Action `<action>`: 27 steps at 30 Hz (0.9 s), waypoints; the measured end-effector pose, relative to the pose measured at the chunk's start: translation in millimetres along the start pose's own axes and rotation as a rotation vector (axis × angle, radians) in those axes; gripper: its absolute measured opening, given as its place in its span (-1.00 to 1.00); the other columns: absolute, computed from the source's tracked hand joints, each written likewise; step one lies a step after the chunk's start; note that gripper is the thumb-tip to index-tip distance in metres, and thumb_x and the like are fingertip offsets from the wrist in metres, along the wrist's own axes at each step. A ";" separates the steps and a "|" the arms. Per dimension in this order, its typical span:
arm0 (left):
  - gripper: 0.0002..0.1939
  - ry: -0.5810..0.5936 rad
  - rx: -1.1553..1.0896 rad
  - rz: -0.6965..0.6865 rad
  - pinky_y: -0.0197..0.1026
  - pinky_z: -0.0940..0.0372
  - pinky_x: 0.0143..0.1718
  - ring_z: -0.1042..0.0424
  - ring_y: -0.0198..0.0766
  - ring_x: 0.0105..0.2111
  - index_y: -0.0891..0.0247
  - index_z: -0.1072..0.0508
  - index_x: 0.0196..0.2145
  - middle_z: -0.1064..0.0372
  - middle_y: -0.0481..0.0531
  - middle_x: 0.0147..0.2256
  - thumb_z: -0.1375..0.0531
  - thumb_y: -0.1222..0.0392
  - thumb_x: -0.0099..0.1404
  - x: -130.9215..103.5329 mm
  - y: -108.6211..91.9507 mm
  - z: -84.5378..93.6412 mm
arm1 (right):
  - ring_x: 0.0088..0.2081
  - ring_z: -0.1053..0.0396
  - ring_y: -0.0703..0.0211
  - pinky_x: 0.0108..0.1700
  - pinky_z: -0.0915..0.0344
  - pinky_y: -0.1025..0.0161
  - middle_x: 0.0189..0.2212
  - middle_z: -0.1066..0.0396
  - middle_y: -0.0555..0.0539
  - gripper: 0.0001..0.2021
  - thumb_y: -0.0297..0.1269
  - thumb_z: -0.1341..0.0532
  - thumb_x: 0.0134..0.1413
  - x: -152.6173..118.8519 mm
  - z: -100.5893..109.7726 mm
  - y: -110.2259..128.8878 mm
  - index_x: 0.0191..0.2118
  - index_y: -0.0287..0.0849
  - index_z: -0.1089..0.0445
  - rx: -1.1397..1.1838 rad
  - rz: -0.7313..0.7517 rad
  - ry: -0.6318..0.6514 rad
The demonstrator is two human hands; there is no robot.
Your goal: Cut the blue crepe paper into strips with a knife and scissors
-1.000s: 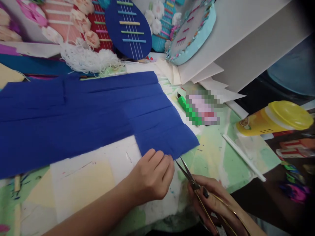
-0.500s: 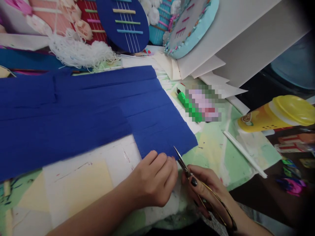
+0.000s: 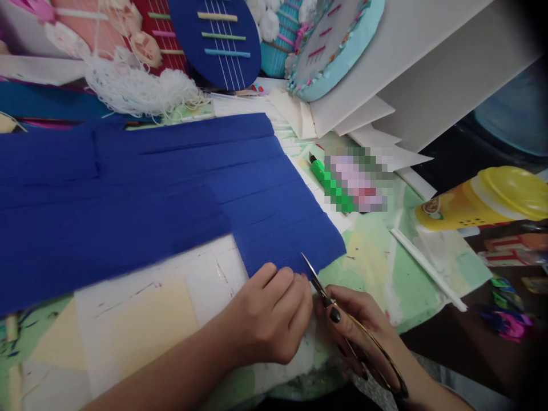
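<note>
Dark blue crepe-like paper (image 3: 171, 194) lies in a wide sheet across the table, its narrower right part reaching down to my hands. My left hand (image 3: 274, 314) is closed at the paper's lower edge, fingertips pinching it. My right hand (image 3: 363, 325) grips scissors (image 3: 324, 292) with gold-coloured handles, fingers around the loops. The scissors' blades point up and left over the paper's edge, just right of my left fingertips, and look nearly closed. Part of the handles is hidden by my right hand.
Beyond the paper stand decorated round pieces (image 3: 218, 43) and white shredded strands (image 3: 141, 85). A green cutter (image 3: 327, 180) lies right of the paper, near a white stick (image 3: 428, 268) and a yellow lidded cup (image 3: 483, 197). White boards (image 3: 398, 51) lean at the upper right.
The view has shifted very slightly. My hands, the scissors and the blue paper keep nearly the same positions.
</note>
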State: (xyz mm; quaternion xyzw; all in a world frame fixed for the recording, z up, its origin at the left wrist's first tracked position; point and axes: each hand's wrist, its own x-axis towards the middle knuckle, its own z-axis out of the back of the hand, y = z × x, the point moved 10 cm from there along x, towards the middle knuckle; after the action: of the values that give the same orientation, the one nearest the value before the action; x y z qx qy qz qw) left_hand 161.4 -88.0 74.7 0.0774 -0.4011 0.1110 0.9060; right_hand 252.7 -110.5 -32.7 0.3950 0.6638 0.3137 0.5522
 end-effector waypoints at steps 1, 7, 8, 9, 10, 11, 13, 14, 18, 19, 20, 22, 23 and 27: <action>-0.71 0.001 -0.003 0.000 -0.09 -0.22 -0.46 -0.35 -0.13 -0.41 0.53 -0.49 -0.32 -0.41 0.20 -0.43 0.03 0.44 0.34 0.4 0.0 0.0 | -0.76 0.11 0.50 -0.75 0.14 0.48 -0.74 -0.06 0.20 -0.62 0.07 -0.23 0.08 0.0 -0.1 -0.4 -0.42 -0.18 -0.22 0.004 -0.001 -0.001; -0.71 0.010 -0.002 0.001 -0.09 -0.25 -0.45 -0.35 -0.14 -0.41 0.51 -0.49 -0.32 -0.42 0.19 -0.42 0.04 0.44 0.34 1.1 0.2 -0.1 | -0.76 0.10 0.50 -0.75 0.14 0.47 -0.74 -0.04 0.19 -0.60 0.07 -0.24 0.06 0.0 0.3 -0.6 -0.48 -0.16 -0.18 -0.010 -0.012 -0.012; -0.71 0.017 0.000 0.002 -0.09 -0.25 -0.45 -0.35 -0.14 -0.41 0.50 -0.49 -0.32 -0.42 0.19 -0.42 0.03 0.44 0.34 1.2 0.4 -0.3 | -0.76 0.10 0.50 -0.75 0.14 0.47 -0.74 -0.04 0.19 -0.60 0.07 -0.24 0.06 0.3 0.3 -0.9 -0.48 -0.16 -0.17 -0.010 -0.015 -0.011; -0.72 0.032 -0.001 0.002 -0.09 -0.25 -0.44 -0.36 -0.14 -0.40 0.50 -0.49 -0.32 -0.42 0.19 -0.42 0.02 0.44 0.33 1.2 0.5 -1.1 | -0.76 0.10 0.50 -0.75 0.13 0.47 -0.74 -0.03 0.20 -0.60 0.07 -0.25 0.06 0.7 0.5 -0.9 -0.48 -0.15 -0.17 -0.011 -0.016 -0.012; -0.73 0.040 -0.003 0.001 -0.09 -0.26 -0.43 -0.36 -0.14 -0.40 0.50 -0.49 -0.31 -0.42 0.19 -0.42 0.02 0.44 0.33 1.4 0.5 -1.4 | -0.76 0.09 0.50 -0.76 0.13 0.47 -0.74 -0.03 0.20 -0.60 0.07 -0.25 0.05 1.1 0.6 -1.1 -0.48 -0.15 -0.17 -0.012 -0.016 -0.011; -0.73 0.041 -0.003 -0.001 -0.09 -0.26 -0.43 -0.36 -0.14 -0.39 0.50 -0.49 -0.31 -0.42 0.19 -0.42 0.02 0.44 0.33 1.5 0.5 -1.0 | -0.77 0.10 0.50 -0.76 0.13 0.47 -0.75 -0.02 0.21 -0.59 0.08 -0.25 0.05 1.5 0.7 -1.4 -0.48 -0.15 -0.17 -0.015 -0.016 -0.010; -0.73 0.043 -0.007 -0.002 -0.09 -0.25 -0.43 -0.36 -0.13 -0.39 0.50 -0.49 -0.31 -0.42 0.20 -0.41 0.02 0.44 0.33 1.8 0.6 -0.7 | -0.77 0.10 0.50 -0.77 0.14 0.47 -0.75 -0.01 0.21 -0.59 0.08 -0.25 0.04 2.0 1.4 -2.5 -0.48 -0.15 -0.17 -0.021 -0.021 -0.012; -0.72 0.033 -0.006 -0.003 -0.09 -0.25 -0.44 -0.36 -0.13 -0.39 0.50 -0.49 -0.32 -0.42 0.20 -0.41 0.02 0.44 0.33 1.8 0.5 0.1 | -0.77 0.10 0.50 -0.77 0.14 0.47 -0.75 -0.01 0.21 -0.58 0.09 -0.25 0.04 2.1 1.5 -3.1 -0.48 -0.15 -0.17 -0.023 -0.025 -0.013; -0.72 0.018 0.015 0.002 -0.10 -0.24 -0.44 -0.35 -0.15 -0.40 0.49 -0.49 -0.32 -0.40 0.17 -0.42 0.02 0.44 0.34 0.5 0.5 -0.6 | -0.76 0.09 0.50 -0.76 0.13 0.47 -0.73 -0.02 0.20 -0.59 0.09 -0.25 0.03 1.1 2.7 -4.2 -0.46 -0.16 -0.18 -0.036 -0.041 -0.032; -0.72 0.008 0.020 0.002 -0.10 -0.24 -0.45 -0.35 -0.15 -0.40 0.50 -0.48 -0.32 -0.40 0.17 -0.43 0.03 0.44 0.35 -0.1 0.3 -0.3 | -0.76 0.09 0.50 -0.76 0.13 0.46 -0.73 -0.02 0.20 -0.59 0.10 -0.25 0.04 0.7 3.0 -4.5 -0.46 -0.17 -0.19 -0.044 -0.046 -0.038; -0.72 0.008 0.020 0.003 -0.10 -0.24 -0.45 -0.35 -0.14 -0.40 0.51 -0.48 -0.31 -0.40 0.17 -0.43 0.03 0.44 0.34 -0.8 0.1 -0.8 | -0.76 0.10 0.50 -0.75 0.13 0.46 -0.73 -0.02 0.20 -0.58 0.10 -0.24 0.04 0.3 2.7 -4.8 -0.46 -0.17 -0.19 -0.051 -0.052 -0.038; -0.73 0.011 0.010 0.004 -0.10 -0.23 -0.45 -0.36 -0.12 -0.40 0.52 -0.48 -0.31 -0.40 0.18 -0.43 0.02 0.44 0.34 -2.0 -0.5 -1.8 | -0.76 0.12 0.50 -0.75 0.15 0.45 -0.73 0.00 0.21 -0.57 0.12 -0.24 0.04 -0.3 2.4 -5.2 -0.45 -0.17 -0.19 -0.063 -0.057 -0.038; -0.73 0.011 0.007 0.004 -0.09 -0.24 -0.45 -0.36 -0.12 -0.40 0.52 -0.48 -0.31 -0.40 0.18 -0.42 0.02 0.44 0.34 -2.4 -0.7 -2.0 | -0.76 0.12 0.51 -0.75 0.15 0.45 -0.73 0.00 0.22 -0.57 0.12 -0.24 0.03 -0.5 2.8 -5.4 -0.45 -0.17 -0.19 -0.068 -0.057 -0.042; -0.72 0.009 0.020 0.006 -0.08 -0.26 -0.43 -0.36 -0.14 -0.39 0.48 -0.47 -0.33 -0.41 0.19 -0.41 0.03 0.44 0.34 -2.2 -0.6 -1.7 | -0.76 0.11 0.51 -0.73 0.18 0.43 -0.73 0.00 0.21 -0.57 0.12 -0.25 0.03 -0.7 5.2 -6.5 -0.45 -0.18 -0.20 -0.093 -0.059 -0.060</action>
State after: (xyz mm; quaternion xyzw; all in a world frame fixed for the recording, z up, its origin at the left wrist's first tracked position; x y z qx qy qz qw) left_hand 161.3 -88.4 71.9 0.0845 -0.3959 0.1182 0.9067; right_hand 256.7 -114.4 -38.9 0.3582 0.6431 0.3159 0.5986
